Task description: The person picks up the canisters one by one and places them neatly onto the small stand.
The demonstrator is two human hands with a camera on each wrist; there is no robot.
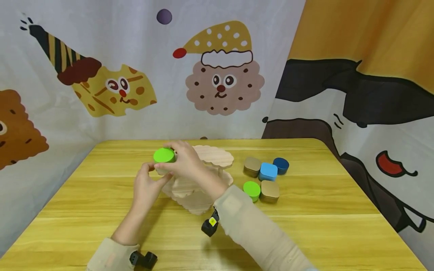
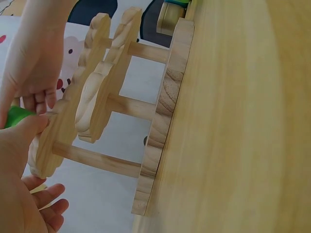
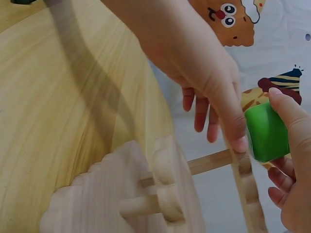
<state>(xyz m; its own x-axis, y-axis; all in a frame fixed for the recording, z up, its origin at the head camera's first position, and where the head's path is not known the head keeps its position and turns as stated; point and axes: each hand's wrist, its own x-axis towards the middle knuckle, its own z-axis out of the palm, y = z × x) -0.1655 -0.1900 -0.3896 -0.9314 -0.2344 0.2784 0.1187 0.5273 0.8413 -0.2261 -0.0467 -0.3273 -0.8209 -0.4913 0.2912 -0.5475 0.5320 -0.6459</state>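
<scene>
A small round tin with a bright green top point(image 1: 164, 154) is pinched in my right hand point(image 1: 185, 160), at the left end of a pale wooden tiered stand point(image 1: 215, 155). In the right wrist view the green tin point(image 3: 266, 132) lies between thumb and fingers, close against the top shelf. My left hand point(image 1: 145, 190) grips the left end of that shelf; the left wrist view puts its thumb on one edge and a finger on the other. My right forearm covers part of the stand's lower tiers. Whether the tin rests on the shelf I cannot tell.
Right of the stand sit several small tins: a round gold one point(image 1: 252, 166), a light blue one point(image 1: 268, 171), a dark blue one point(image 1: 281, 165), another green one point(image 1: 251, 191) and a squarish gold one point(image 1: 269, 191). A printed curtain point(image 1: 135, 22) hangs behind the wooden table point(image 1: 322, 226).
</scene>
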